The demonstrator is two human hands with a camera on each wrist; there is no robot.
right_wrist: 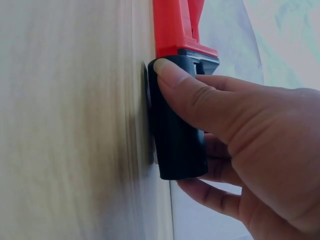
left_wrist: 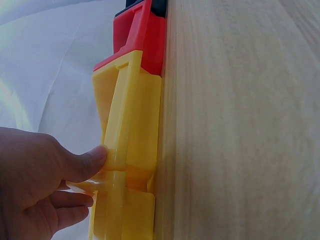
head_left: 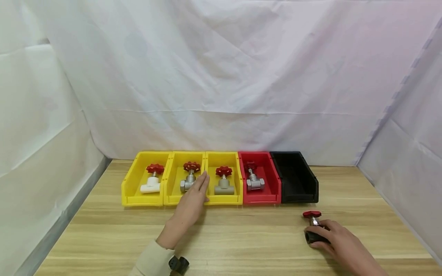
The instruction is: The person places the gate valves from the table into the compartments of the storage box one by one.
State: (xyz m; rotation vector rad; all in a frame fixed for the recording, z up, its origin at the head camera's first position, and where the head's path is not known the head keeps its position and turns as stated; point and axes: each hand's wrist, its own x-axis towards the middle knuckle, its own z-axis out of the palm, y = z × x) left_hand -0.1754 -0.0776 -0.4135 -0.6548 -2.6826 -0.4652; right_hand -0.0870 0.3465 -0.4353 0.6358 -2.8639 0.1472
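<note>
My right hand (head_left: 340,243) holds a valve with a black T-shaped body (right_wrist: 177,125) and a red handwheel (head_left: 312,214), low over the wood table at the right. The thumb lies along the body and the fingers curl behind it. My left hand (head_left: 191,203) rests at the divider between the middle and right yellow bins (left_wrist: 122,125), fingers extended, thumb touching the rim. Part of a metal valve (head_left: 188,182) with a red wheel is behind it. A grey valve (head_left: 224,187) lies in the right yellow bin, beside the hand.
The left yellow bin (head_left: 129,189) holds a white valve (head_left: 152,185) with a red wheel. A metal valve (head_left: 254,182) lies in the red bin (head_left: 261,198). The black bin (head_left: 299,197) ends the row at right. White cloth (head_left: 221,76) hangs behind.
</note>
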